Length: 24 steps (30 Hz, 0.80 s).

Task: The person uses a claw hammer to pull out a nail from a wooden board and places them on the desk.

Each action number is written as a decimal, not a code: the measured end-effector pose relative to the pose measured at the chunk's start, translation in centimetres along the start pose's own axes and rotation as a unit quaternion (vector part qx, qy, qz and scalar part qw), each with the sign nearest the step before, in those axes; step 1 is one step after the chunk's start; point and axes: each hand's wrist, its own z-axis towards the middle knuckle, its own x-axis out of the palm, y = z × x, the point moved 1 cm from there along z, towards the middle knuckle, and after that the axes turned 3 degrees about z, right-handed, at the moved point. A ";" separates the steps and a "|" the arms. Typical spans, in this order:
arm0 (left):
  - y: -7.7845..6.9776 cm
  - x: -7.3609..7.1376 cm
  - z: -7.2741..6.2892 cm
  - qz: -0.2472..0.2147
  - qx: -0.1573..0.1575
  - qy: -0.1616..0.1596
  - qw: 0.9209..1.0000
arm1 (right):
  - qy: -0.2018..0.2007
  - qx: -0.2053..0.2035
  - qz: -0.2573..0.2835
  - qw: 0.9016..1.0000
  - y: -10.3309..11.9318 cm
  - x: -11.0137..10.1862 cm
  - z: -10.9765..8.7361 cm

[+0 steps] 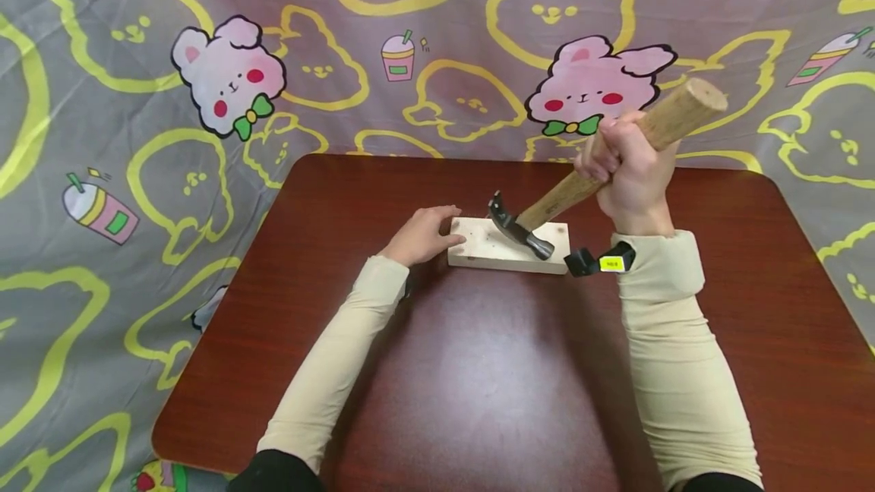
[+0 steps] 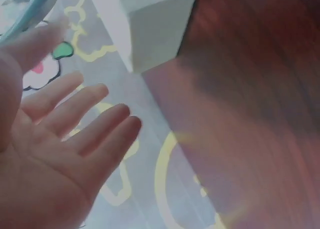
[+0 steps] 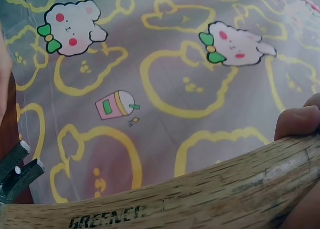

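Observation:
My right hand (image 1: 636,173) grips a claw hammer (image 1: 557,200) by its wooden handle, fingers curled round it. The dark metal head (image 1: 521,230) overlaps the pale wooden block (image 1: 481,249) in the head view, claw toward the far left and striking face toward the near right. Dark lettering marks the handle (image 3: 175,196) in the right wrist view, where the claw shows at the left edge. My left hand (image 1: 425,235) is at the block's left end, thumb and fingers extended around that corner. In the left wrist view, the fingers of the left hand (image 2: 75,134) are spread loosely, below the block's end (image 2: 160,31).
The block lies on a reddish-brown table (image 1: 472,370) with rounded corners, toward its far edge. A grey patterned curtain (image 1: 451,29) with yellow outlines and rabbits hangs right behind the table and along its sides. A black camera mount (image 1: 598,259) sits on the right wrist.

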 end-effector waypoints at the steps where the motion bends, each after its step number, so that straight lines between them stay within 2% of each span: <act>1: -0.1 -0.4 -0.3 -0.001 0.004 -0.016 1.000 | 0.004 0.001 0.002 1.000 0.2 0.1 -0.1; 5: -0.6 -1.0 -1.4 0.005 0.025 -0.073 0.997 | 0.019 0.004 0.020 1.000 1.0 1.0 -0.8; 8: -1.2 -0.9 -2.2 0.003 0.051 -0.097 0.994 | 0.033 0.013 0.038 0.999 1.6 1.7 -1.3; 11: -1.9 -0.6 -2.9 0.001 0.085 -0.107 0.991 | 0.047 0.028 0.058 0.997 2.2 2.5 -1.7; 15: -2.8 -0.3 -3.8 0.026 0.133 -0.110 0.985 | 0.062 0.043 0.073 0.994 2.8 3.4 -2.3; 24: -3.9 0.3 -5.4 0.064 0.214 -0.120 0.967 | 0.098 0.064 0.072 0.990 3.9 4.9 -3.5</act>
